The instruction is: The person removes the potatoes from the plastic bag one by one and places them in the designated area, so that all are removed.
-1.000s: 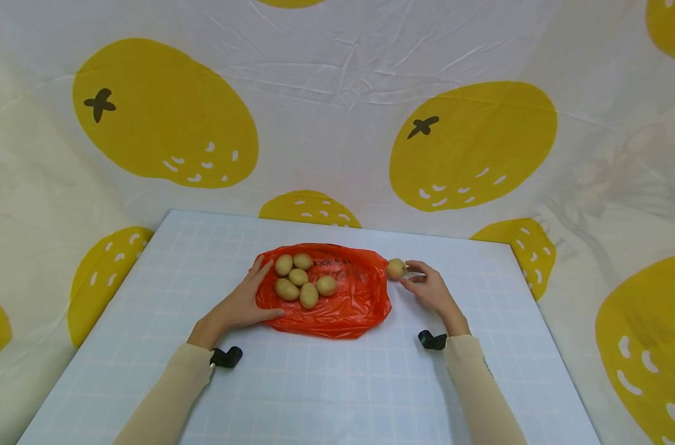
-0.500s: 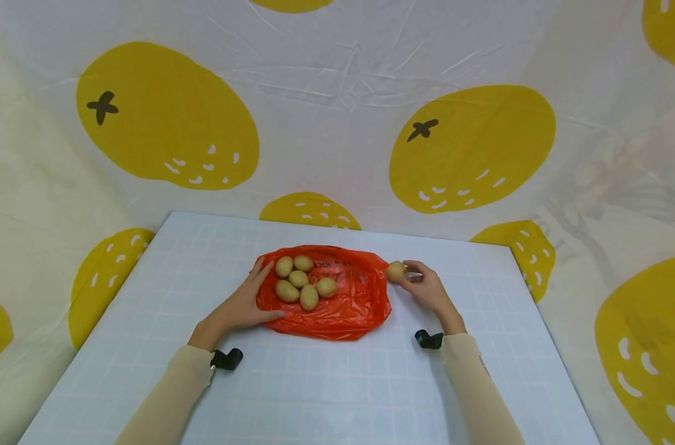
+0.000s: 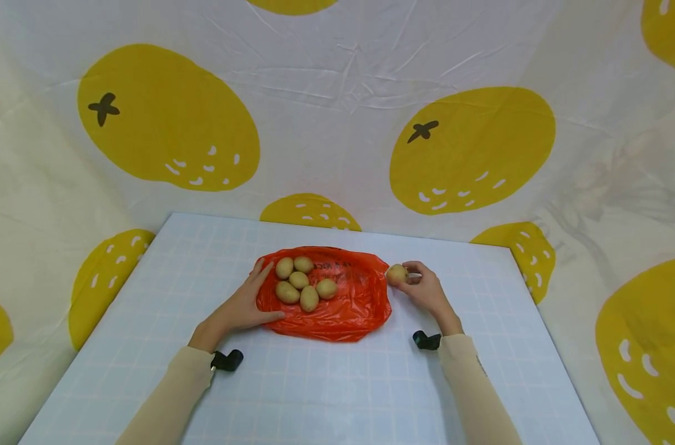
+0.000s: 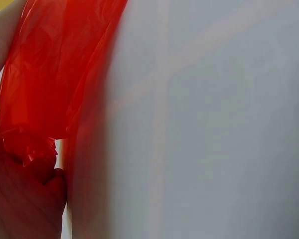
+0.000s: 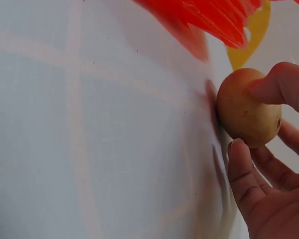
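A red plastic bag [image 3: 354, 303] with dark print lies spread on the table in the head view. Several small yellow-brown potatoes [image 3: 299, 280] cluster on its left half. My left hand [image 3: 243, 305] rests at the bag's left end, its fingers and thumb spread along the edge. Red plastic covers part of this hand in the left wrist view. Just off the bag's right end, my right hand [image 3: 426, 290] holds a single potato [image 5: 246, 107] between thumb and fingers. That potato sits at the tabletop; whether it is lifted, I cannot tell.
A pale blue checked cloth covers the table [image 3: 315, 389]. Behind and around it hangs a white sheet [image 3: 326, 136] printed with large yellow fruit. Small black cameras [image 3: 228, 360] are strapped at both wrists.
My right hand has shifted slightly left and its fingers have closed in around the single potato. The left hand, bag and clustered potatoes look unchanged.
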The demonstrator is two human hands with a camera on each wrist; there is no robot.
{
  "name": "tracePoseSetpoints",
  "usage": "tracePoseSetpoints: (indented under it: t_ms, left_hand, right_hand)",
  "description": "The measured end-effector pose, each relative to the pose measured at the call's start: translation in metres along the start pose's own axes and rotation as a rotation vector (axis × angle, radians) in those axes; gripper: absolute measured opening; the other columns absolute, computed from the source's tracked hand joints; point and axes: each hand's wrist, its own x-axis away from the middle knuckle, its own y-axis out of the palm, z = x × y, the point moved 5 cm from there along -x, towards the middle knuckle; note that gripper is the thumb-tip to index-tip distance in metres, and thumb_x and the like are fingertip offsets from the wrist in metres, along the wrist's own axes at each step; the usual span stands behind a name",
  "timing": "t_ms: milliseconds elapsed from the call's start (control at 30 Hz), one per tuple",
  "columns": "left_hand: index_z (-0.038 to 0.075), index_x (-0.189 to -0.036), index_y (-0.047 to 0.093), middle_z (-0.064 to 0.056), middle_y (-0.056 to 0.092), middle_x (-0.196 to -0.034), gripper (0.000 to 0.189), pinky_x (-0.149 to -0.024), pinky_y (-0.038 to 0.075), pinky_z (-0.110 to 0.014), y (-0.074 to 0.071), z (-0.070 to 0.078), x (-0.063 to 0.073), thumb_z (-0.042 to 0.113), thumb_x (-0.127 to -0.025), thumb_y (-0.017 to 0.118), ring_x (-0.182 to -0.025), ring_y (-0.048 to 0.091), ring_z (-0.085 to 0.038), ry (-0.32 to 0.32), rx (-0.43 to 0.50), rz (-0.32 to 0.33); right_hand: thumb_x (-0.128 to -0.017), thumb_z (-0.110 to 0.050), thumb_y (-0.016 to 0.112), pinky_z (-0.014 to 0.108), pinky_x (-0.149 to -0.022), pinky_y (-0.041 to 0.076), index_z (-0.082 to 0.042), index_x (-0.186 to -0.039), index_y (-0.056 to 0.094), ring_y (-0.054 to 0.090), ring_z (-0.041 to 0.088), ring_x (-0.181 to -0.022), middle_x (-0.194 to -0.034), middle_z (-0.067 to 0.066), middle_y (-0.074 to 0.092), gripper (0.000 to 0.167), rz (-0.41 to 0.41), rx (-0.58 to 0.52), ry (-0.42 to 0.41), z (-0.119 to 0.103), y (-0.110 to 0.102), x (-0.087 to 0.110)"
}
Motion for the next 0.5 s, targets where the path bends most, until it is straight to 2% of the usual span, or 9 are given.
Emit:
tracePoseSetpoints:
  t_ms: [167, 500]
  left_hand:
    - [0.021, -0.168, 0.007, -0.012, -0.006, -0.174, 0.122, -0.117, 0.028, -0.072, -0.0008, 0.0000, 0.0001, 0.060, -0.079, 0.082, -0.157, 0.011, -0.048, 0.000, -0.008, 0.006]
    - [0.021, -0.168, 0.006, -0.012, -0.006, -0.174, 0.122, -0.117, 0.027, -0.072, -0.0005, 0.0001, -0.0005, 0.059, -0.080, 0.082, -0.157, 0.010, -0.048, 0.005, -0.004, 0.004]
  right_hand:
    - [-0.092, -0.032, 0.077, 0.047, -0.100, 0.058, -0.009, -0.142, 0.053, 0.063, 0.037, -0.119, -0.146, 0.019, 0.055, 0.060, 0.012, 0.013, -0.003, 0.0033, -0.0049, 0.0038]
    - [-0.095, -0.029, 0.075, 0.048, -0.100, 0.057, -0.009, -0.146, 0.051, 0.060, 0.038, -0.124, -0.151, 0.019, 0.051, 0.060, -0.013, -0.017, 0.013, 0.0079, -0.0069, 0.0044]
